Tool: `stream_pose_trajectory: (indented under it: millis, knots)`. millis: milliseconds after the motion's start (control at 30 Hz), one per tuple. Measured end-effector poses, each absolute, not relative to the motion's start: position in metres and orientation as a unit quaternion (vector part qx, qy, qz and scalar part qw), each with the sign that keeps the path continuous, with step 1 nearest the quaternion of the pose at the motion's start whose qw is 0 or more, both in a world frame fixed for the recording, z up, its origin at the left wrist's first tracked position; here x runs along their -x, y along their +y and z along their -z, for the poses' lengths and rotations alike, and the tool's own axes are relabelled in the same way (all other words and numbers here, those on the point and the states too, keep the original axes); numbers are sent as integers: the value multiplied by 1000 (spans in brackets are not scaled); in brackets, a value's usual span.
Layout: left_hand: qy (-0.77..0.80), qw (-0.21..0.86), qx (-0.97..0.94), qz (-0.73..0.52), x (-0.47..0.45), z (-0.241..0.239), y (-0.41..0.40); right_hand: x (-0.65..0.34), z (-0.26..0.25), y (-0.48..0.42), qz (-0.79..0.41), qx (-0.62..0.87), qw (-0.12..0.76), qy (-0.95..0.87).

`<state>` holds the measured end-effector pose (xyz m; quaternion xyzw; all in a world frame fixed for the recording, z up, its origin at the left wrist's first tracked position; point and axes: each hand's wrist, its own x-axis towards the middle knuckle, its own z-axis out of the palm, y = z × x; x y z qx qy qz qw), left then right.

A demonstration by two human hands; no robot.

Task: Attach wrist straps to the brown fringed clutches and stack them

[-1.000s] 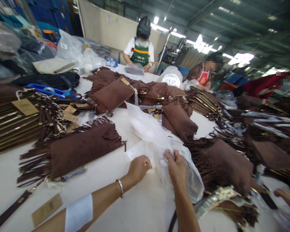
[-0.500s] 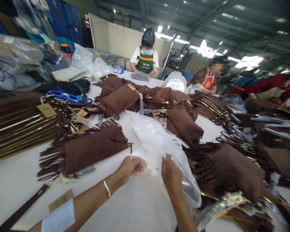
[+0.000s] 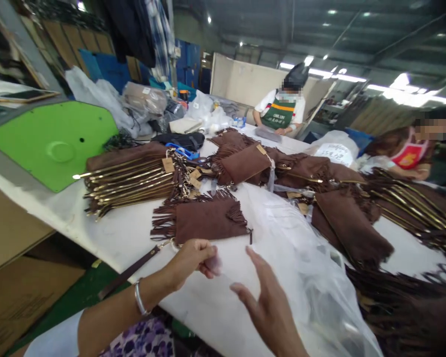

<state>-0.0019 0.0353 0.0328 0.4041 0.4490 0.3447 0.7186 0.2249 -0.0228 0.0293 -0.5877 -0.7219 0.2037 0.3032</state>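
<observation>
My left hand [image 3: 193, 263] is closed, with finger and thumb pinched on a small translucent packet [image 3: 214, 265]; its contents are too blurred to make out. Over the white table, my right hand [image 3: 265, 302] is open with thumb and fingers apart, holding nothing. A clear plastic bag [image 3: 301, 238] lies crumpled on the table to its right. Just beyond my left hand rests a brown fringed pouch [image 3: 208, 218], flat on the table. Its dark wrist strap [image 3: 134, 270] stretches toward the table's near edge.
A stack of gold-zipped brown pouches [image 3: 134, 173] lies at left, near a green machine panel [image 3: 55, 144]. More fringed pouches [image 3: 349, 223] cover the table's far side and right. A co-worker in a green apron [image 3: 280, 111] stands across, another in a red apron [image 3: 411, 148] at right.
My view has swung left, bringing in the green machine panel. My right hand has let go of the plastic bag and opened. The left hand still pinches the small packet.
</observation>
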Motion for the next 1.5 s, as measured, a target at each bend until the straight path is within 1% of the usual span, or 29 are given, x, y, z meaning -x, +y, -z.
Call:
stream_pose_trajectory:
  millis: [67, 133, 233, 333, 433, 500, 567, 633, 667, 700, 733, 800, 867, 933, 1067, 1200, 1367, 1500]
  knots:
    - [443, 713, -398, -371, 28, -43, 30, -174, -36, -29, -385, 528, 290, -699]
    - [456, 695, -382, -403, 59, -50, 24, -132, -31, -37, -526, 498, 277, -631]
    - [488, 670, -351, -436, 113, -51, 9, -95, -13, -48, -636, 493, 296, -515]
    - [508, 663, -296, -464, 165, -38, -22, -76, 2, -53, -688, 475, 275, -475]
    - [530, 668, -238, -465, 208, -18, -63, -58, 11, -54, -677, 486, 255, -490]
    - [574, 661, -241, -420, 231, -7, -89, -44, 13, -55, -628, 510, 239, -537]
    - [660, 581, -291, -377, 249, -4, -107, -29, 12, -59, -566, 526, 203, -601]
    - [719, 457, -369, -372, 256, -9, -116, -13, 7, -62, -532, 516, 159, -652]
    - [718, 414, -414, -377, 255, -15, -117, -5, 3, -63, -529, 498, 140, -672]
    - [697, 402, -458, -378, 252, -20, -116, 3, -1, -64, -533, 476, 124, -688]
    - [661, 422, -499, -369, 247, -25, -113, 10, -5, -63, -536, 454, 112, -703]
    - [590, 513, -539, -314, 238, -30, -106, 20, -12, -61, -532, 429, 102, -723]
    - [561, 584, -515, -279, 232, -25, -100, 24, -14, -57, -529, 440, 105, -717]
    - [560, 612, -481, -283, 231, -14, -99, 23, -12, -54, -546, 467, 114, -686]
    - [542, 637, -456, -304, 236, 10, -106, 19, -1, -56, -582, 495, 127, -633]
    - [556, 642, -445, -283, 245, 26, -117, 22, 6, -59, -554, 512, 132, -643]
    - [604, 587, -468, -267, 253, 29, -128, 30, 15, -59, -538, 497, 92, -674]
    - [589, 611, -461, -260, 254, 30, -133, 31, 25, -57, -556, 475, 88, -676]
